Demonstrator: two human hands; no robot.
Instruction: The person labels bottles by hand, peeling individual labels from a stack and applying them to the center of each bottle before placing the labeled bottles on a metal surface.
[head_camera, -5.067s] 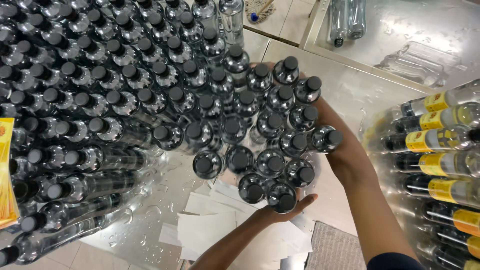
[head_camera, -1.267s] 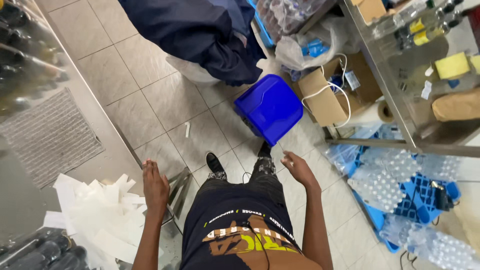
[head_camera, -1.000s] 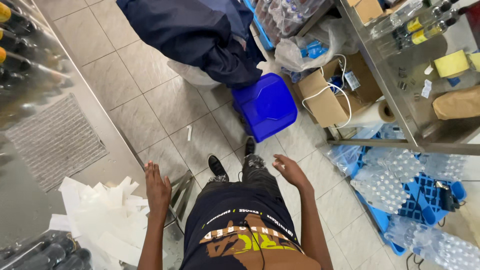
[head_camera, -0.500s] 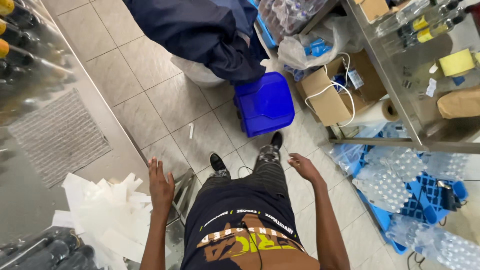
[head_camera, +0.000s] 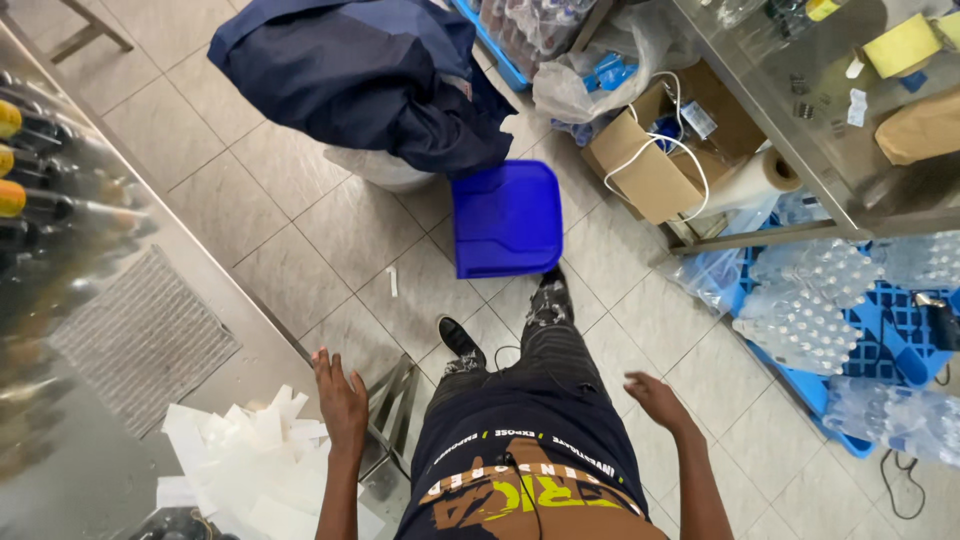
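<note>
Fingers of both hands spread, empty; left hand (head_camera: 342, 398) beside paper slips (head_camera: 250, 468).

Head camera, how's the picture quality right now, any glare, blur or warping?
Head view: even, bright light with soft shadows. The steel table at left gives hazy reflections, and the bottles on it look smeared. Wide-lens warping bends the floor tiles toward the edges. Both hands, left hand and right hand, are fairly sharp, as is the blue bin.

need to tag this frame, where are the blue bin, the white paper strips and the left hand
blue bin (head_camera: 506, 232), head view, middle of its flat blue face
white paper strips (head_camera: 255, 470), head view, centre of the pile
left hand (head_camera: 342, 398), head view, back of the hand
</note>
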